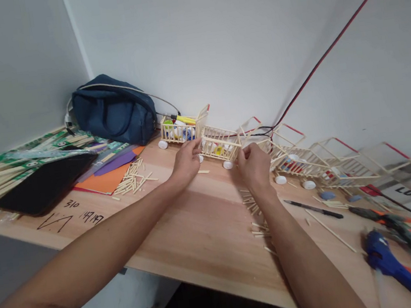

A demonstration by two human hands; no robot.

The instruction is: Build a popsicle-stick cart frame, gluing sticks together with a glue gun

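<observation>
- Between the person's two hands, a small wooden-stick cart (223,144) stands on the worktop (186,233), with white wheels (228,164) below and colourful pieces visible through its slats.
- The left hand (187,161) reaches to the cart's left end with fingers extended; whether it grips there cannot be told.
- The right hand (255,165) is at the cart's right end, fingers curled towards the thumb; whether anything is pinched between them cannot be told.
- Just beyond the left hand stands a filled cart (178,140) of the same kind.
- Right of the right hand, more stick carts with red-tipped handles (296,131) stand in a row.
- Left of the left hand lie short sticks (132,177), an orange sheet (105,179) and a dark flat slab (47,184), with a blue bag (115,110) behind.
- Nearer the person, right of the right hand, are a black pen (314,209) and a blue-handled tool (386,256).
</observation>
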